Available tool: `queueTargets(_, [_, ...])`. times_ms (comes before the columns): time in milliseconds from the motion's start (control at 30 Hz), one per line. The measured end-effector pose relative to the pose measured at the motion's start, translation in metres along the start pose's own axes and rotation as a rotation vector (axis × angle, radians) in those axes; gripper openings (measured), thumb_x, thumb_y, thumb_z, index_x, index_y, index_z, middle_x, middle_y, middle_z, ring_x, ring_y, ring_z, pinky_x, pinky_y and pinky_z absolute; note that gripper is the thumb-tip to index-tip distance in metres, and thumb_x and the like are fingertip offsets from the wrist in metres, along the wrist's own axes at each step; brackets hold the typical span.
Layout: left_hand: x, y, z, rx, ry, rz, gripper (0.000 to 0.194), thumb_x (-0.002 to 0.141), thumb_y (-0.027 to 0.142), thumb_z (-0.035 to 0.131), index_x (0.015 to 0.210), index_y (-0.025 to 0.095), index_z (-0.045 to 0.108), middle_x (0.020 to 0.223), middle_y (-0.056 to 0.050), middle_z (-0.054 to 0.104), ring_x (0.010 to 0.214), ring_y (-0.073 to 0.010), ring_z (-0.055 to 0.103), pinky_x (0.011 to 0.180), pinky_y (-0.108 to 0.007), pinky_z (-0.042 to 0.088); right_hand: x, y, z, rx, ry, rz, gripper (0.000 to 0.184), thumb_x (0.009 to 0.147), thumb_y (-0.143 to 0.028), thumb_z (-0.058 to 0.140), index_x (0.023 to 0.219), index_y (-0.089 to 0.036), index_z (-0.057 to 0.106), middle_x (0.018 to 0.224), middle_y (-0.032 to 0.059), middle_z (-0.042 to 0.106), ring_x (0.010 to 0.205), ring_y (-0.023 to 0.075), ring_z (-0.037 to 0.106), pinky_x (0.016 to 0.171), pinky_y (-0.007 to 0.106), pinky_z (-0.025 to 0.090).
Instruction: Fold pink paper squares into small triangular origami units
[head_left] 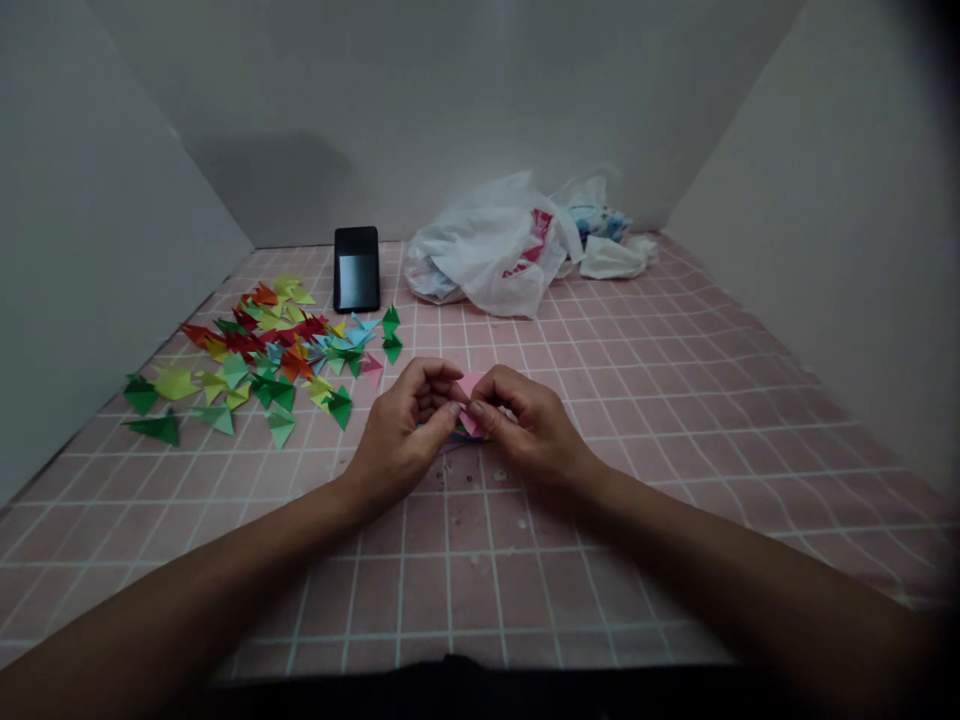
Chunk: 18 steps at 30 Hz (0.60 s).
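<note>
Small pink folded-paper piece [471, 421] — between left hand [412, 425] and right hand [531, 422], over pink white-gridded counter [675, 405]; fingers of both pinch it, neither hand nearer; long axis indeterminate — partly hidden.

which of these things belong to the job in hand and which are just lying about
Likely in the job:
pink paper, in the left hand and right hand
folded origami pieces, several colours, at left

Likely just lying about:
black phone
white plastic bag with red print
blue-patterned bundle
</note>
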<state>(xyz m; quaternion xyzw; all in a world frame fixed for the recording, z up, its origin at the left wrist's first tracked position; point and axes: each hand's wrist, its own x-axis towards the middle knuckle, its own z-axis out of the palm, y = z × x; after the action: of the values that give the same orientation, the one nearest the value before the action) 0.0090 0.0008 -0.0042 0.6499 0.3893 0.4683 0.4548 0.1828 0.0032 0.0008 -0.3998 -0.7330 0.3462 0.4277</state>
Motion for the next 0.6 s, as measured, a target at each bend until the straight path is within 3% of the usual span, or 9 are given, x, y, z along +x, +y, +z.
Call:
queueTargets(167, [0.002,0.0038,0.0008,-0.033,0.038,-0.051,0.019,0.084,0.016,0.065,0.101,0.019,0.058,0.09,-0.002,0.063,0.084,-0.0137,0.064,0.075,-0.026,0.054,0.0009,0.0016,-0.0002,-0.061,-0.002,-0.064,0.02,0.091,-0.019,0.055,0.071,-0.021,0.052,0.073,0.0006,0.055,0.07,0.0151,0.052,0.067,0.03,0.039])
queueTargets(433, [-0.0016,0.0018,0.0017,0.098,0.036,0.03,0.022,0.085,0.01,0.062,0.103,0.021,0.057,0.091,0.0,0.063,0.082,-0.0113,0.064,0.075,-0.024,0.054,0.0001,0.0043,0.0007,0.046,-0.057,0.085,0.023,0.092,-0.027,0.057,0.07,-0.019,0.058,0.072,0.0003,0.058,0.071,0.0153,0.054,0.068,0.031,0.039])
queueTargets(600, [-0.0007,0.0017,0.0008,0.163,0.038,0.056,0.018,0.085,0.01,0.061,0.098,0.021,0.055,0.088,0.001,0.062,0.076,-0.0104,0.063,0.07,-0.023,0.053,0.0019,0.0064,0.0003,-0.032,-0.073,-0.018,0.019,0.09,-0.019,0.055,0.071,-0.02,0.053,0.073,0.0004,0.055,0.07,0.0151,0.051,0.067,0.031,0.038])
